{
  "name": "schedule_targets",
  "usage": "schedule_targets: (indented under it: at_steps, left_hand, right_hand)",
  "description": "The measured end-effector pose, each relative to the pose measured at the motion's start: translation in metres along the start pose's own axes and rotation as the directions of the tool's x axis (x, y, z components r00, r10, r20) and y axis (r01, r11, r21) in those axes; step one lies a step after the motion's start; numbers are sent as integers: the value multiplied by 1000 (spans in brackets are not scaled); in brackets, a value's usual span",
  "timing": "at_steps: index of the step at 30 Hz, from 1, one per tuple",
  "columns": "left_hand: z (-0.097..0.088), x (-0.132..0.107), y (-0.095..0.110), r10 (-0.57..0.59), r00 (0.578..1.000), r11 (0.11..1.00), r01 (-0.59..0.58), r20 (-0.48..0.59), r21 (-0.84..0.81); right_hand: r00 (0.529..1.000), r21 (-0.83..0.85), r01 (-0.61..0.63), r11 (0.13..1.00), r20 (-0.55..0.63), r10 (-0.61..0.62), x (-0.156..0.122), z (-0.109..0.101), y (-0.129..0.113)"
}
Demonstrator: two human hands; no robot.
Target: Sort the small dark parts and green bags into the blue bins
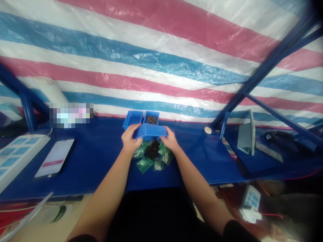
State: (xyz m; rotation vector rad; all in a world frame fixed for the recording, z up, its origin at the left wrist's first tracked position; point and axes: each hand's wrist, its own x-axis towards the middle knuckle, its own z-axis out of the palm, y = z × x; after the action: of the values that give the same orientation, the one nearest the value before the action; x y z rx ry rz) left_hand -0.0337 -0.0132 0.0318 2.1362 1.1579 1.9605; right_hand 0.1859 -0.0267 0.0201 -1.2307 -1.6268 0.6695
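Between my two hands a blue plastic bin (152, 130) is held tilted above the table, its outer side facing me. My left hand (131, 138) is closed on its left end, and my right hand (170, 138) grips the right end. Directly below lies a heap of small black parts (152, 150), too blurred to name. Several small green-tinted plastic bags (144, 164) with pale pieces inside surround the heap. Behind the held bin stand two more blue bins: the left bin (133, 118) shows a bare blue inside, and the right bin (152, 119) holds many small dark metallic pieces.
To the left on the blue table (91, 168) lie a phone (54, 158) and a white power strip (21, 156). A small round pale object (208, 130) sits at right, near the blue frame post (224, 126). A tablet-like stand (247, 134) is farther right. Striped sheeting (151, 67) hangs behind.
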Motion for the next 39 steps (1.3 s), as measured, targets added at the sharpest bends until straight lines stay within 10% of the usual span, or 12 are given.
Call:
schedule_targets:
  at_steps: [6,14,18,24,39]
  left_hand:
    - [2,-5,-3,-28,995,999,25,-98,-31]
    - [6,6,3,-87,996,982,89,19,-165]
    - [9,9,0,-91,983,996,89,157,17]
    - [30,-1,-18,-77,941,984,19,330,174]
    - [37,-1,-26,-43,931,963,-57,364,262]
  right_hand:
    - [996,89,62,994,58,-67,-3,0,-3]
    - [980,321,-168,932,-49,193,3,4,1]
    - [894,581,-231,781,-189,405,14,1,13]
    - [742,707,-447,548,-49,668,23,-8,29]
    - [767,527,-567,634,56,640,17,-14,20]
